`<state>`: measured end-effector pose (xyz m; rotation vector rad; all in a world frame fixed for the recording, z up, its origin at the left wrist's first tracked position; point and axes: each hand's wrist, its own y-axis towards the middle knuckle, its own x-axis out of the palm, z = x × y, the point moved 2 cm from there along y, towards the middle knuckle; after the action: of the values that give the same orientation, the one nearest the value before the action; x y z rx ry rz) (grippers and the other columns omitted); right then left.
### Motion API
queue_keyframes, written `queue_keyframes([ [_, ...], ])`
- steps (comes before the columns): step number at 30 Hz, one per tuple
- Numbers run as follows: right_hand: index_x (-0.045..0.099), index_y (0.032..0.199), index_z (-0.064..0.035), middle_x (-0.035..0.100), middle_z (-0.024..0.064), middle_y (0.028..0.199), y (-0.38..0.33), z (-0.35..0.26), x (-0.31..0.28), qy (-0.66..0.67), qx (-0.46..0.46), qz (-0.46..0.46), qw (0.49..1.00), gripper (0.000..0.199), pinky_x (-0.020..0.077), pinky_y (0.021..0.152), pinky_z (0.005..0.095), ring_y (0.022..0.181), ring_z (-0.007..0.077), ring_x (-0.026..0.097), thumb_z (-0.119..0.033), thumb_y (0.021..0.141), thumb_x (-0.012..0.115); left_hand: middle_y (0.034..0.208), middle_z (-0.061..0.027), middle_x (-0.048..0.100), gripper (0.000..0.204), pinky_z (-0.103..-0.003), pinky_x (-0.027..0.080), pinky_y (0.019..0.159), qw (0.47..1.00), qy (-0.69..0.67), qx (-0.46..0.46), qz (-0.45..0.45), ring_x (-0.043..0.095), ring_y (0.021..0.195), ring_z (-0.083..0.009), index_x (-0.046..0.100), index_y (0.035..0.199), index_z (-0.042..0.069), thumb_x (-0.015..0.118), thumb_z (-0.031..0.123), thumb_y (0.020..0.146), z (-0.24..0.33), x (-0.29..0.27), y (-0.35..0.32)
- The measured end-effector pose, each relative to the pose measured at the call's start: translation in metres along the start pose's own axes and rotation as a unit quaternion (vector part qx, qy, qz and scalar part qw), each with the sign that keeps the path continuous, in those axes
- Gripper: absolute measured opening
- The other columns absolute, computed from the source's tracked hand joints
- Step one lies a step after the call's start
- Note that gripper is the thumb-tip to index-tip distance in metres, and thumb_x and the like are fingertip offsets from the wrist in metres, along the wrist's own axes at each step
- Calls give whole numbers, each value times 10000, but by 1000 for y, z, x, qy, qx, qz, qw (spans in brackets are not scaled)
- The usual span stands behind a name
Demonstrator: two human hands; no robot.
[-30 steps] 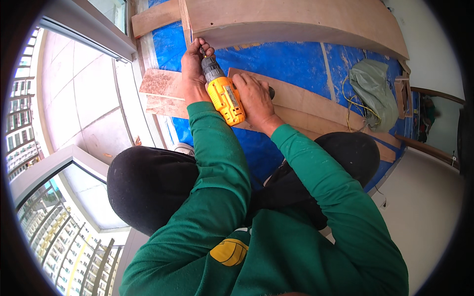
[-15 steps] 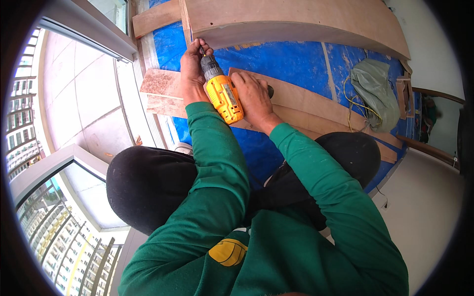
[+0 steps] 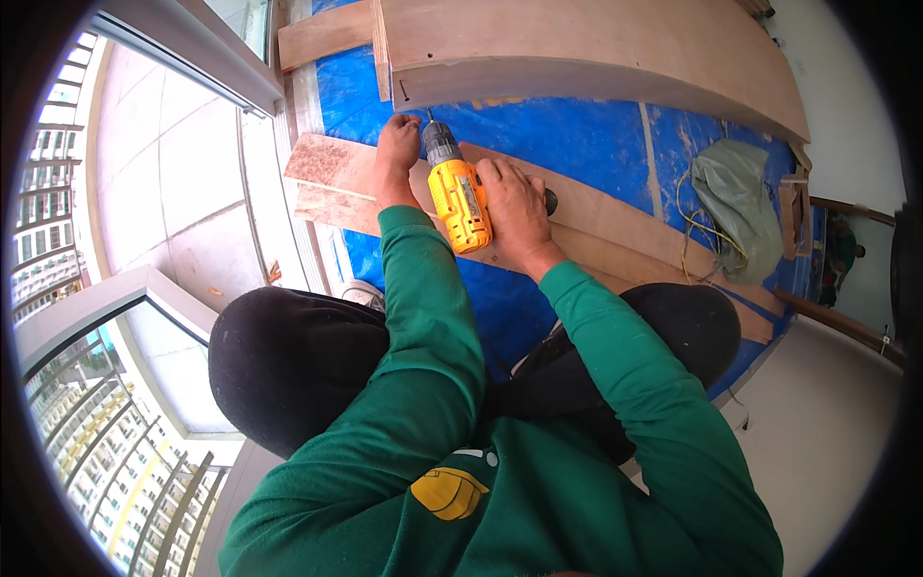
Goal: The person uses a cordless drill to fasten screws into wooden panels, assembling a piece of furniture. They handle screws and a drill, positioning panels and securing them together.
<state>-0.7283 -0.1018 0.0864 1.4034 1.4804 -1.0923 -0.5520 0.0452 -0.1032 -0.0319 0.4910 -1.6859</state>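
Yellow drill (image 3: 460, 204), wrapped by the right hand (image 3: 515, 212), points toward the panel edge (image 3: 538, 81); left hand (image 3: 396, 154) curled, hold unclear.

drill (image 3: 460, 204) left of bag (image 3: 733, 197), boards (image 3: 615, 213) on tarp (image 3: 596, 139) between them

Worn on the head, the left wide fisheye looks steeply down and forward from close above the black-clad knees (image 3: 298, 370); green sleeves (image 3: 433, 313) rise from the lower edge, and straight lines bend toward the rim.
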Motion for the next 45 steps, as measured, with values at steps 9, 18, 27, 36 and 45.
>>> queue_keyframes([
  [9,580,1305,-109,686,104,1273,7,14,-4,30,-48,47,997,371,435,1033,517,1277,319,659,-59,954,688,888,-16,611,581,-294,445,735,813,-578,-26,-59,540,800,-151,722,1121,61,436,564,1164,63,-12,-18],
  [18,588,1276,-100,684,119,1236,15,7,-5,50,-33,21,998,355,438,1044,514,1241,341,670,-75,940,701,803,4,582,304,-261,412,597,867,-487,-92,-57,499,677,-120,650,989,110,580,349,1163,81,-27,-9],
  [27,589,1254,-100,680,129,1321,18,4,-2,58,-41,6,997,328,415,1102,530,1338,348,640,-120,950,711,815,-7,606,266,-302,480,621,876,-467,-115,-20,502,651,-135,627,1033,97,564,317,1168,87,-25,-9],
  [36,586,1215,-99,682,122,1229,18,2,2,55,-47,42,996,320,434,1022,533,1252,346,668,-108,926,720,805,-11,604,263,-317,495,574,868,-482,-108,-48,537,637,-163,596,1038,109,551,331,1171,85,-21,-7],
  [45,559,1233,-91,670,162,1201,13,-12,11,75,-13,12,997,420,446,927,583,1217,384,667,-86,874,777,794,-14,608,270,-322,491,540,871,-472,-129,-50,548,629,-171,609,1000,125,579,341,1159,87,-23,-8],
])
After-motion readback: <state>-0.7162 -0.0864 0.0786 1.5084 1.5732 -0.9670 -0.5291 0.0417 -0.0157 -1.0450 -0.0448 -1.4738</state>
